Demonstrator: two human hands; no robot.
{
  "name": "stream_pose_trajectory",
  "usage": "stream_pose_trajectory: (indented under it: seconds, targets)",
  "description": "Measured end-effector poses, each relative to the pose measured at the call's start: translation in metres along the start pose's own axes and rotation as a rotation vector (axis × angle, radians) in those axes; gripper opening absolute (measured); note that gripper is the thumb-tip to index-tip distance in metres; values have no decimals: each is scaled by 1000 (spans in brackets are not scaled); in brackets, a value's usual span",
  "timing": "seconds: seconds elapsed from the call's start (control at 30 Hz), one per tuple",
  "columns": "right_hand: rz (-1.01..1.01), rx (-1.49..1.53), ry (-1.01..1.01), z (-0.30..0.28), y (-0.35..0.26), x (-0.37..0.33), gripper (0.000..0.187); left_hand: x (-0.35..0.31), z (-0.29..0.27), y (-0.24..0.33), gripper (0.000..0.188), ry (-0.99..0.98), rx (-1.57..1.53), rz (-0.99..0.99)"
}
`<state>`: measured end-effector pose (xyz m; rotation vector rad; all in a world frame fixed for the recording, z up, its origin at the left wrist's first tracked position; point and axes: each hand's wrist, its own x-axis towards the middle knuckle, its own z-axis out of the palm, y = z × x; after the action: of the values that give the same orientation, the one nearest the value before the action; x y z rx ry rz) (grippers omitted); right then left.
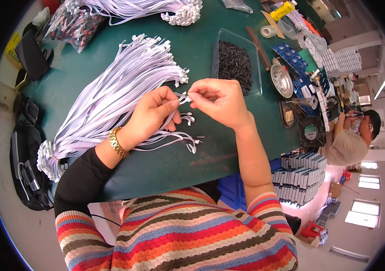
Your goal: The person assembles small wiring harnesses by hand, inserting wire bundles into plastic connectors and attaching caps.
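Note:
A large bundle of white flat cables (106, 90) with white plug ends lies across the green table, fanned toward the far side. Over its right edge my left hand (156, 110), with a gold watch on the wrist, is closed around the end of a white cable. My right hand (219, 101) pinches the tip of that same cable at a small white connector (186, 96). The two hands nearly meet. Beneath them, a few loose cable ends (192, 142) with white connectors and dark tips rest on the table.
A clear tray (259, 72) of small black pieces stands beyond my right hand. Farther right are a metal bowl (281, 81), blue circuit boards (294, 58) and a black fan (312, 131). Another cable bundle (133, 9) lies at the back. A person (352, 140) sits at far right.

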<state>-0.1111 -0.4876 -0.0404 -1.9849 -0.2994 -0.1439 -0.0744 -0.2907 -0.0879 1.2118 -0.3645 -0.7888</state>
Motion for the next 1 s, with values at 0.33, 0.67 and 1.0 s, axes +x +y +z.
stream_pose_trajectory:
  seconds: [0.33,0.67,1.0]
  targets:
    - [-1,-38,-18,-5,1,0,5,2,0,-1,12,9,18,9]
    - [-23,-85,-68,-5,-2,-1,6,-1,1,-2,12,20,44,12]
    - [94,-102,-194,-12,2,1,10,0,6,-6,8,56,177,69]
